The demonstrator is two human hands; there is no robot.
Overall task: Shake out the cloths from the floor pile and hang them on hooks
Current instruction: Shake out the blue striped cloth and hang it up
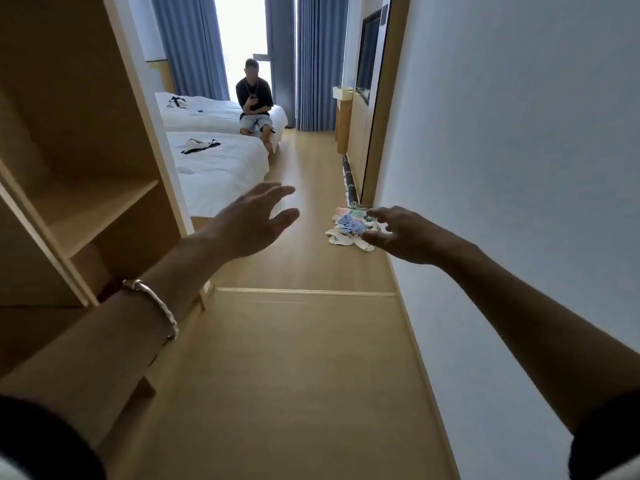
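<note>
Smooth wood floor [304, 375]; soft patterned cloths [349, 228]; matt wall [519, 133].

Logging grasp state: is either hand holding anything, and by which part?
Nothing is held. The left hand and right hand both reach forward, fingers open and empty. The cloth pile lies ungripped on the floor.

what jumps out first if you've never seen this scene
Two bare hands, left hand and right hand, stretch forward with nothing in them. Ahead of them a small cloth pile lies on the floor by the right wall. Farther back a person sits on a bed.
</note>
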